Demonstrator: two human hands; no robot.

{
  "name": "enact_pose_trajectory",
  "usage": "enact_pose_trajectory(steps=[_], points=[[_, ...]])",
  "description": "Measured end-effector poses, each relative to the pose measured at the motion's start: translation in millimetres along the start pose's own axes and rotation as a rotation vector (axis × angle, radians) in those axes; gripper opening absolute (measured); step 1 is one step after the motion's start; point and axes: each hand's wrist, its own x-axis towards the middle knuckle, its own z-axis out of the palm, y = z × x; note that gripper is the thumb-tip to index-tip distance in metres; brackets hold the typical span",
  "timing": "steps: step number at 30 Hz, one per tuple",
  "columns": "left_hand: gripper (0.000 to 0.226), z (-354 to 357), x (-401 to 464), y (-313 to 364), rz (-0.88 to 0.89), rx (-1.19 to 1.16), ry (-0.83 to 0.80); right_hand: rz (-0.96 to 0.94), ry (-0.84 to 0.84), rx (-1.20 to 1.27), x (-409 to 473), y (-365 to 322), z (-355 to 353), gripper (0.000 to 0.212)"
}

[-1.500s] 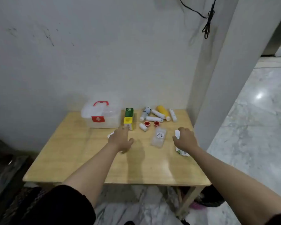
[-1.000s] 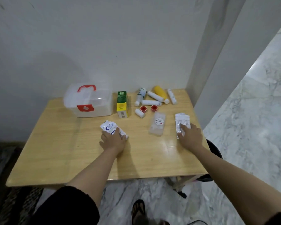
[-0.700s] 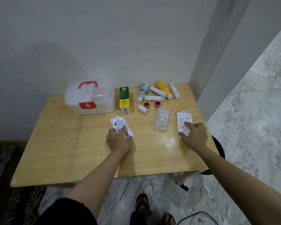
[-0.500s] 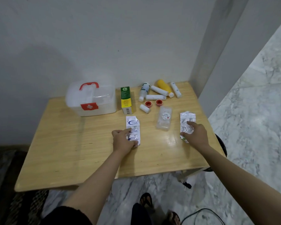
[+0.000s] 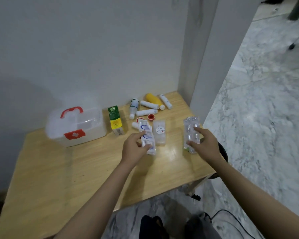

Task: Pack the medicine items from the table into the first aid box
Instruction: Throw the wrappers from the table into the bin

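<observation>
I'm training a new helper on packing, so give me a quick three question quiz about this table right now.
1. True or false: the first aid box has its lid shut.
2. What does the left hand grip? A) white sachet strip B) yellow bottle C) green and yellow carton
3. Which hand rests on the silver blister pack?

Key: 1 true; 2 A; 3 the right hand.
</observation>
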Motion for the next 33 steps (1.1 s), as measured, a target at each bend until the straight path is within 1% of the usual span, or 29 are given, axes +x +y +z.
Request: enact_pose_trajectory(steps=[5,9,13,15,16,17,19,20,21,22,24,26,29,33], points=[[0.056,51.8,25.6,63.3,0.156,-0.042,-0.142,0.062,0.096,0.003,11.2,19.4,-49.0,0.066],[0.054,115.7,43.9,99.2,0.175,-0.008,-0.265,0.126,0.146,-0.001,27.9,52.1,-88.5,0.064],[0.058,187.9,64.0,124.0,0.16,0.082,-0.396,0.235,0.138,-0.028,50.2,94.8,-121.3,0.066],[0.058,225.4,75.3,131.3,0.134,0.178,-0.454,0.288,0.107,-0.043,63.1,117.2,-132.1,0.067],[0.054,244.1,81.1,134.5,0.124,0.237,-0.488,0.314,0.085,-0.058,70.0,128.8,-136.2,0.067],[0.044,262.4,86.4,136.2,0.123,0.289,-0.515,0.338,0.058,-0.073,76.5,140.1,-139.2,0.067],[0.012,297.8,98.6,135.9,0.099,0.383,-0.565,0.386,-0.005,-0.106,89.3,161.7,-141.4,0.06],[0.016,314.7,103.5,135.1,0.066,0.418,-0.588,0.408,-0.034,-0.122,96.1,172.7,-140.2,0.053],[0.013,332.3,109.8,132.5,0.039,0.465,-0.612,0.435,-0.066,-0.135,103.2,185.7,-137.7,0.047],[0.005,348.8,115.7,129.1,0.01,0.517,-0.625,0.454,-0.105,-0.147,110.1,199.3,-133.0,0.044],[0.015,382.6,127.5,113.0,-0.023,0.592,-0.656,0.458,-0.197,-0.173,124.9,229.2,-120.2,0.049],[0.019,411.2,136.4,94.0,-0.06,0.649,-0.695,0.455,-0.286,-0.195,139.6,257.1,-107.1,0.053],[0.009,443.9,143.7,71.9,-0.151,0.695,-0.732,0.475,-0.363,-0.223,160.9,289.9,-91.0,0.041],[0.022,465.1,150.5,52.4,-0.234,0.732,-0.785,0.483,-0.397,-0.253,175.1,321.9,-80.2,0.034]])
